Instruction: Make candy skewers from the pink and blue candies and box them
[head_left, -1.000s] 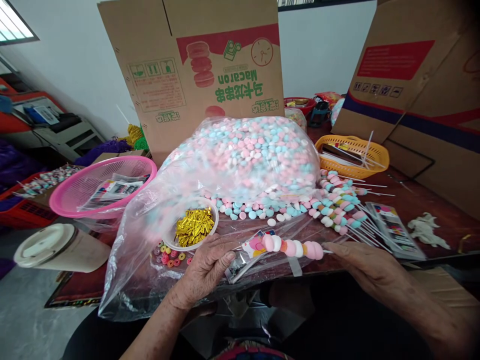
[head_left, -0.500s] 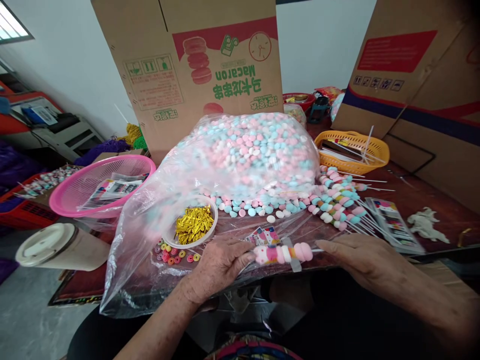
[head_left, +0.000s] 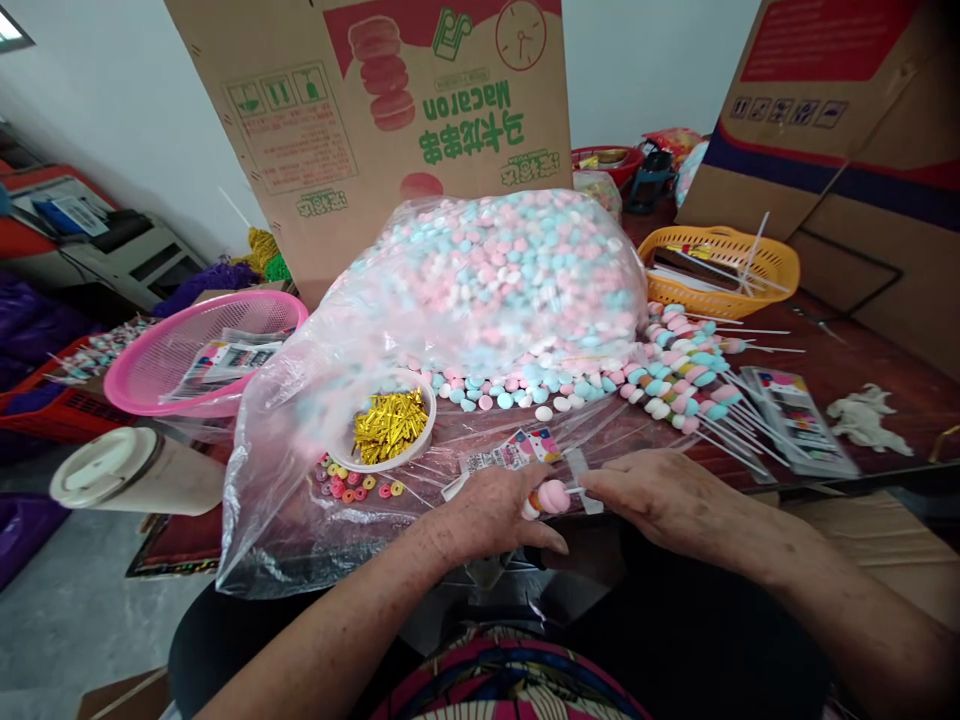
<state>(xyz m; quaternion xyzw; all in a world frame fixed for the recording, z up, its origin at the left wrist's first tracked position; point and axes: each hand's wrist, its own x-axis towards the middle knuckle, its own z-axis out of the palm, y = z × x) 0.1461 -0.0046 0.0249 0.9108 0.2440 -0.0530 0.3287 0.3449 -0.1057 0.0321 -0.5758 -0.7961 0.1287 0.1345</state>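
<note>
At the table's near edge, my left hand (head_left: 495, 515) and my right hand (head_left: 660, 495) meet around a skewer of pink and white marshmallow sweets (head_left: 553, 496). The left hand covers most of the skewer, leaving only its pink end showing; the right hand pinches the stick end. A small clear printed sleeve (head_left: 510, 455) lies just beyond my fingers. Behind it sits a large clear bag of pink, blue and white sweets (head_left: 510, 280), with loose ones spilled in front.
A white bowl of gold twist ties (head_left: 390, 425) and small coloured ring sweets (head_left: 352, 488) lie left. Finished skewers (head_left: 682, 375) are piled right, beside flat packets (head_left: 799, 420). A pink basket (head_left: 202, 345), yellow basket (head_left: 720, 260), lidded cup (head_left: 135, 475) and cardboard boxes (head_left: 390, 120) surround.
My hands have come together and the skewer has slid leftward under my left hand, so only its pink end now shows. The view has tipped down slightly.
</note>
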